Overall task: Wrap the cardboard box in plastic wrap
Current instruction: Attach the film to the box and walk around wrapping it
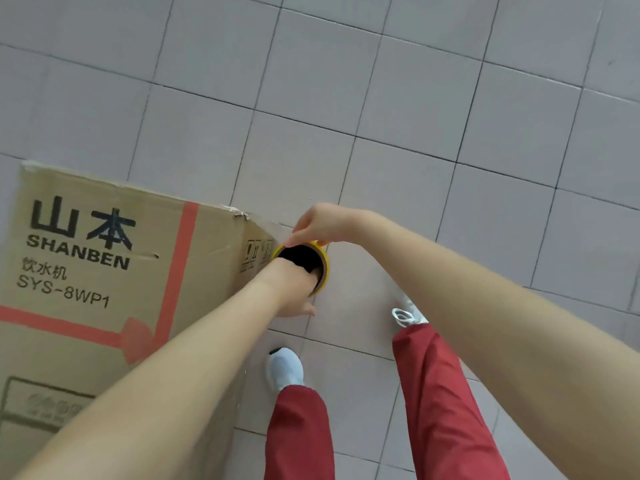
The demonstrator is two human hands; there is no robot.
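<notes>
A tall brown cardboard box (104,271) with black "SHANBEN" print and red stripes stands on the floor at the left. At its right corner I hold a roll of plastic wrap (320,263) on a cardboard tube with a yellow rim, seen end-on. My left hand (294,292) has its fingers pushed inside the tube's dark opening, thumb outside below. My right hand (322,225) rests on the roll's far rim from above, fingers curled on it. A thin clear film seems to run from the roll to the box's top corner (273,226).
Grey tiled floor (415,116) stretches ahead and to the right. My legs in red trousers (440,393) and white shoes (285,370) stand just right of the box, close to its side.
</notes>
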